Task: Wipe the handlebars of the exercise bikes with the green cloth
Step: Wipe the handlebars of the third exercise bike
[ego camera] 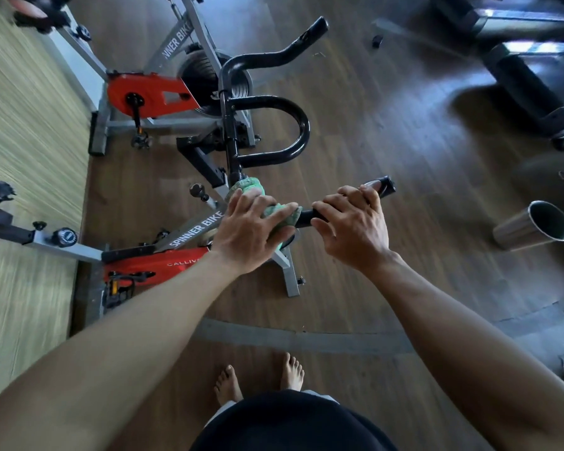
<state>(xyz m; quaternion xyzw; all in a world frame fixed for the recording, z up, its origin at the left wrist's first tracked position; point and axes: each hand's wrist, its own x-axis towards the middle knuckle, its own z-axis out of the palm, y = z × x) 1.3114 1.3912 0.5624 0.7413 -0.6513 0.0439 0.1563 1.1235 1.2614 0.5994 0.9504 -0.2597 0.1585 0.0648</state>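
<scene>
— How is the green cloth (263, 206) being held?

— It is being pressed around the near handlebar (310, 215) by the left hand (251, 227), fingers curled over it. The bar's right grip is being clasped by the right hand (352, 222).

— And the bar's direction?

— Its long axis is being run left to right, the free tip pointing right and slightly away, above the near spinner bike (189, 232).
</scene>
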